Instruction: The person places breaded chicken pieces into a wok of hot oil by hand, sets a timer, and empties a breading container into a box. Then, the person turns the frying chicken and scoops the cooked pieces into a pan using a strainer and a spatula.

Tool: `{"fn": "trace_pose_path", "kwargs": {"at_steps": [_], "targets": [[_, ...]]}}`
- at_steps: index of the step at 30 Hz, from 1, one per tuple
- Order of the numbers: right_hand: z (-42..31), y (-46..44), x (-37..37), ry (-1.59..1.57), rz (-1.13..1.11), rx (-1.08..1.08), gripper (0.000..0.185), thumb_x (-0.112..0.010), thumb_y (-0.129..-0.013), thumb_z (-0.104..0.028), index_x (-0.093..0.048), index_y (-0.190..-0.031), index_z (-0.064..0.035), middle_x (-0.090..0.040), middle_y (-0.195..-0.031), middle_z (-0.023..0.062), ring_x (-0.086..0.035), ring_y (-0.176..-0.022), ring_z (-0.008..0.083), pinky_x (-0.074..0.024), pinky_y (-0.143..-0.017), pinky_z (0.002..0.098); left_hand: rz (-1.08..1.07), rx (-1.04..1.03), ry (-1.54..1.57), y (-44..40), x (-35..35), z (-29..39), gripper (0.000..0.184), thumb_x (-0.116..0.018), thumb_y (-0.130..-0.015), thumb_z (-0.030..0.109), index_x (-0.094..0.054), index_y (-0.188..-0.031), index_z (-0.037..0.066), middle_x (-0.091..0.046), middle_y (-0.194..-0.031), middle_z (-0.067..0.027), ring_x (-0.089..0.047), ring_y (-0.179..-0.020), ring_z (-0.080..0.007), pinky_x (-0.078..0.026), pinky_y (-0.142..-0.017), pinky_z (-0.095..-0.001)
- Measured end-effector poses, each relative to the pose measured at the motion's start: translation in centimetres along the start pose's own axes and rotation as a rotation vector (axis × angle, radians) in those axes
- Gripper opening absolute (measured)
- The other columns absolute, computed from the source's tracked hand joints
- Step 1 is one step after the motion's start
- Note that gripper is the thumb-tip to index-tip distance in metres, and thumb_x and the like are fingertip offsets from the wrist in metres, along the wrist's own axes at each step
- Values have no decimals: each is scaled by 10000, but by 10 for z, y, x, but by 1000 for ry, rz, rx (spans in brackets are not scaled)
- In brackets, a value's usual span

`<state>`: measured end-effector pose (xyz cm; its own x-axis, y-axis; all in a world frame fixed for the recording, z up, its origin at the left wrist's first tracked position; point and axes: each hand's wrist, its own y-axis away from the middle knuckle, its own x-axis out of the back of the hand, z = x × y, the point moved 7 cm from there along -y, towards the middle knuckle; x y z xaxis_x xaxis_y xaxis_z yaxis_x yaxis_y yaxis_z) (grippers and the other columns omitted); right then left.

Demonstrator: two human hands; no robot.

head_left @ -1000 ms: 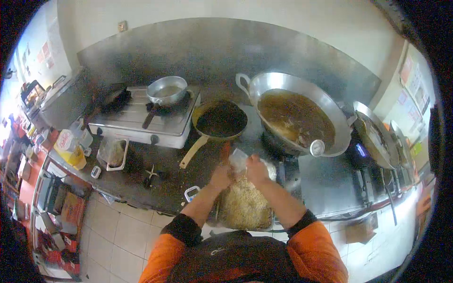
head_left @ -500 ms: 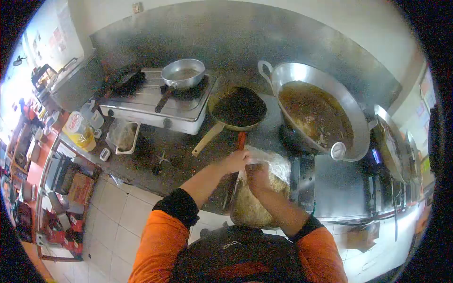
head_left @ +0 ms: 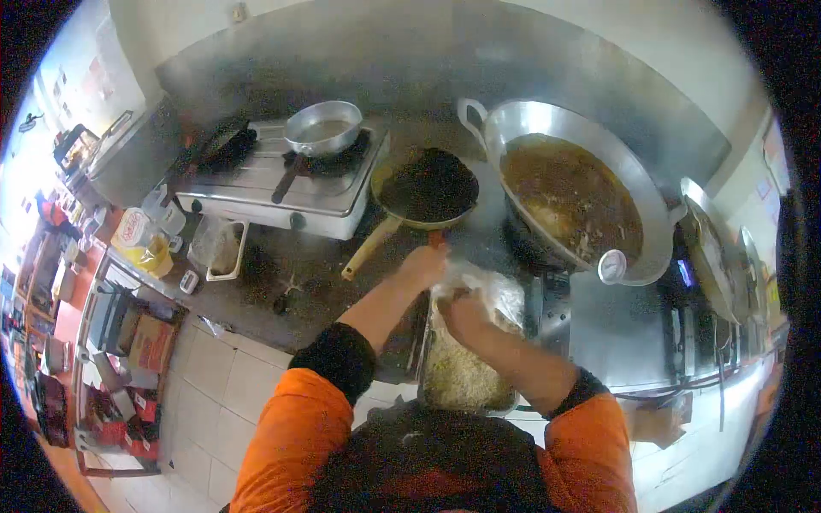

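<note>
A metal tray (head_left: pixel 516 402) holds a pale, crumbly, shredded-looking food (head_left: pixel 466 372). Clear plastic sheeting (head_left: pixel 505 295) lies bunched over its far end. My left hand (head_left: pixel 426 267) is closed on the plastic by the far left corner, slightly blurred. Closer to me, my right hand (head_left: pixel 464 315) has its fingers curled on the same plastic, above the food. Just beyond my left hand, a frying pan (head_left: pixel 428 184) with a dark inside and a cream handle rests on the counter.
A big wok (head_left: pixel 547 120) of brown, bubbling oil, with a round thermometer (head_left: pixel 611 267) at its rim, stands right. At the left are a gas stove (head_left: pixel 256 201) with a small saucepan (head_left: pixel 323 128), a metal container (head_left: pixel 229 256) and a yellow-filled bottle (head_left: pixel 141 244).
The plastic has been drawn away from me toward the tray's far end, uncovering more food. My left hand has moved a little away from me and left; my right hand stays close by.
</note>
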<state>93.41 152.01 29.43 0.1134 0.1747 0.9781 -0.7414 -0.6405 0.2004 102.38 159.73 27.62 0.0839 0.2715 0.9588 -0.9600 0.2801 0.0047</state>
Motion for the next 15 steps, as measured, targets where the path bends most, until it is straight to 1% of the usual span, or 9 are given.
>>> {"fn": "trace_pose_path", "kwargs": {"at_steps": [1,2,5,7,8,10,12,14,15], "targets": [[-4,5,-11,-40,-85,-16,192,-474,-722,-143,-511,-900,-82,-531,-930,170,-521,-837,290,-348,-748,460,47,-22,-6,-2,5,3,241,-432,-739,183,-522,-910,39,-562,-811,-204,-559,-760,-338,-459,-664,-413],[-12,16,-13,-84,-104,-2,211,-474,-719,-140,-505,-920,-84,-535,-914,173,-527,-807,300,-350,-729,465,94,-45,-11,-4,10,7,217,-447,-716,130,-511,-871,-8,-558,-764,-232,-566,-721,-348,-464,-630,-424],[-33,65,-18,-166,-69,54,289,-472,-720,-145,-480,-1004,-90,-534,-910,189,-532,-767,323,-353,-690,475,50,51,125,-27,-31,-16,283,-444,-736,198,-498,-934,2,-565,-817,-221,-562,-759,-346,-463,-662,-415],[-42,94,-18,-13,17,124,348,-476,-731,-173,-452,-1069,-94,-511,-970,198,-515,-827,327,-356,-706,470,52,93,126,-33,-46,-25,323,-448,-738,291,-528,-930,44,-576,-857,-181,-557,-799,-325,-453,-687,-407],[-50,113,-2,136,88,196,375,-477,-737,-187,-435,-1098,-95,-496,-1005,199,-503,-864,328,-357,-723,464,59,136,142,-32,-45,-27,330,-454,-736,315,-539,-917,52,-577,-871,-169,-552,-817,-317,-448,-695,-403],[-46,127,4,153,78,242,442,-489,-739,-235,-397,-1145,-88,-465,-1065,195,-474,-937,329,-358,-753,454,68,249,207,-21,-30,-26,331,-469,-734,331,-547,-892,50,-572,-893,-160,-540,-850,-306,-438,-707,-395],[-30,128,7,-146,-43,193,529,-514,-723,-299,-359,-1176,-73,-439,-1109,186,-441,-996,328,-361,-774,450,139,313,257,11,13,-5,310,-495,-729,310,-538,-869,37,-559,-891,-162,-530,-851,-308,-431,-707,-389],[-15,127,35,-496,-80,150,620,-552,-689,-350,-335,-1192,-60,-421,-1138,179,-417,-1035,331,-363,-789,447,286,297,259,46,71,23,283,-527,-722,284,-523,-851,32,-546,-873,-162,-524,-825,-314,-425,-699,-386],[-11,128,37,-537,-77,114,648,-572,-669,-360,-335,-1190,-57,-422,-1135,181,-416,-1033,335,-364,-795,448,388,275,305,54,74,19,271,-540,-717,269,-514,-846,32,-537,-849,-158,-520,-802,-314,-422,-691,-388]]}}
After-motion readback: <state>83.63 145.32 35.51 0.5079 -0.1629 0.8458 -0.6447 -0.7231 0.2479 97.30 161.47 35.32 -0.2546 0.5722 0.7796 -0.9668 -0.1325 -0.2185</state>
